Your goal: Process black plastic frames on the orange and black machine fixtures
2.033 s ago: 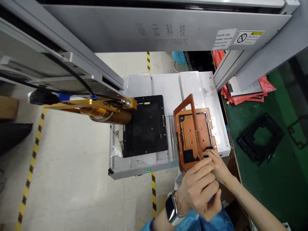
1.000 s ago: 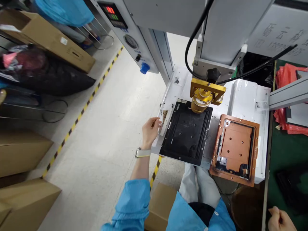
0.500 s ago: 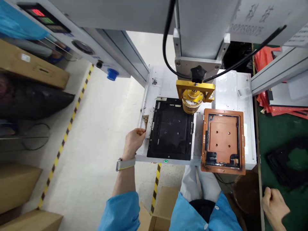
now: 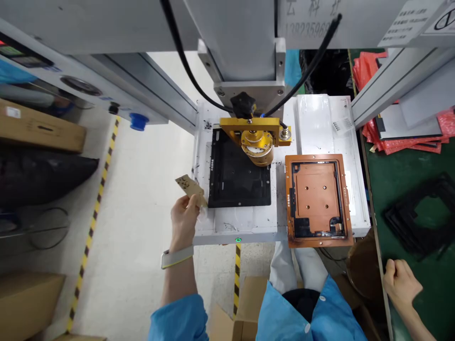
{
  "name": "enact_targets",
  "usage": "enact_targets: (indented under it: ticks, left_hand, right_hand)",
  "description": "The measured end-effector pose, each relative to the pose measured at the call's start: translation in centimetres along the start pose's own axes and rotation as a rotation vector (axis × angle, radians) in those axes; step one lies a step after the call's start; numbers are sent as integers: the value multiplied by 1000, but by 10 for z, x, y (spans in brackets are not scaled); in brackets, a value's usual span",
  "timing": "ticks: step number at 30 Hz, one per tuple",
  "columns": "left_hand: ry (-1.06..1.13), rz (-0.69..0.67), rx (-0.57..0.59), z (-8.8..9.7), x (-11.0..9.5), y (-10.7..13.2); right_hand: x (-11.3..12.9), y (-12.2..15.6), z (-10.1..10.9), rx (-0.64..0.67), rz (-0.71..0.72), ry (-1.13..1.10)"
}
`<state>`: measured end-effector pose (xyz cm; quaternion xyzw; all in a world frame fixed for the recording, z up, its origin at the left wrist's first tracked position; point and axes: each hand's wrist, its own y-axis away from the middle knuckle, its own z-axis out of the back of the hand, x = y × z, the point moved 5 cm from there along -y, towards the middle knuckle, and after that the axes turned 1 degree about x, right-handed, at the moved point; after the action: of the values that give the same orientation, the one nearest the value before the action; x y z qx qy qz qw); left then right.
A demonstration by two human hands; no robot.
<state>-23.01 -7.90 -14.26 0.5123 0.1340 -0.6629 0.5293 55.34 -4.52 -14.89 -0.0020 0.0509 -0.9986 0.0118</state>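
Note:
My left hand, with a grey watch band on its wrist, pinches a tan card speckled with black marks. A bit of clear film hangs by the fingertips. The card is lifted off the white worktop, left of a black fixture plate. That plate lies partly beneath a gold press head. To its right sits an orange-brown fixture plate with black frame parts set in it. My right hand is curled into a fist at the edge of the green table, with nothing visible in it.
The white worktop carries both fixtures under a grey machine frame. Black frame parts and red wrapping sheets lie on the green table. Black cables loop beside the press. An open cardboard box stands below.
My left hand has picked the tan card up off the worktop and turned it outward. The black fixture plate has slid back under the press head. My right hand remains a fist.

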Motion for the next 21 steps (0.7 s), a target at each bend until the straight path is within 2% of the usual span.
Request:
enact_targets:
  ticks: [4, 6, 11, 14, 19, 21]
  left_hand:
    - [111, -110, -224, 6, 1, 0]
    - [153, -155, -299, 2, 5, 1]
    - [190, -207, -357, -9, 18, 4]
    - [234, -245, -389, -7, 22, 5]
    - [288, -267, -363, -4, 27, 5]
    - [325, -315, -400, 0, 29, 6]
  right_hand:
    - [1, 2, 0, -1, 16, 12]
    - [1, 3, 0, 4, 14, 11]
    - [-1, 4, -1, 27, 14, 3]
    - [0, 4, 2, 21, 21, 6]
    - [4, 4, 5, 7, 32, 3]
    - [3, 4, 6, 2, 21, -2]
